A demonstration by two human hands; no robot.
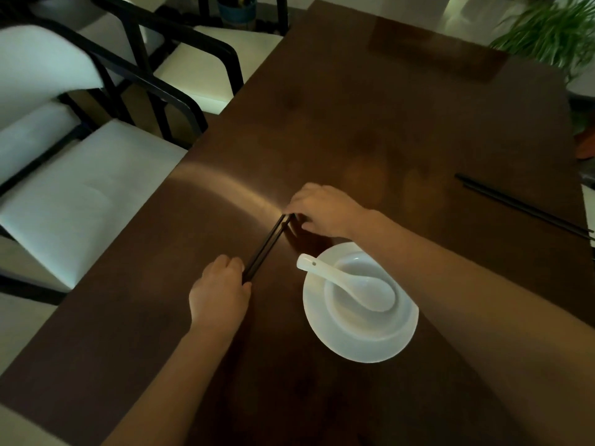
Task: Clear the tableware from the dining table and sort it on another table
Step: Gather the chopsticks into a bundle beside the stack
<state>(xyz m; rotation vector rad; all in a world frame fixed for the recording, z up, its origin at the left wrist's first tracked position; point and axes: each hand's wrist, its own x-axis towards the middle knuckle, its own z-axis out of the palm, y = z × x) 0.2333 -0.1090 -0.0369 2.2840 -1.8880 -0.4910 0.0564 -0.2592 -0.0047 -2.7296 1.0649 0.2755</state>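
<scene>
Here your dark wooden dining table (370, 130) fills most of the view, running away from you toward a green plant (553, 30) at its far right corner. Along the table's left side stand chairs (80, 175) with black frames and pale cushions, and past them a blue pot (237, 11) sits on the floor.

Next in size, a white plate (360, 346) lies on the table just to the right of your hands, with a white bowl (351, 268) sitting on it. A white ceramic spoon (360, 289) rests in the bowl, its scoop down in the hollow and its handle tilted up over the bowl's left rim.

Your right hand (325, 209) reaches across above the plate, its fingers curled down and pinching the far end of a pair of black chopsticks (267, 247). Your left hand (219, 292) grips the near end of the same pair, fingers and thumb closed around them. The two sticks run side by side on a slant between your hands, low over the tabletop just left of the plate; you cannot tell whether they touch the wood.

A second pair of black chopsticks (521, 206) lies flat near the table's right edge, well apart from both hands.
</scene>
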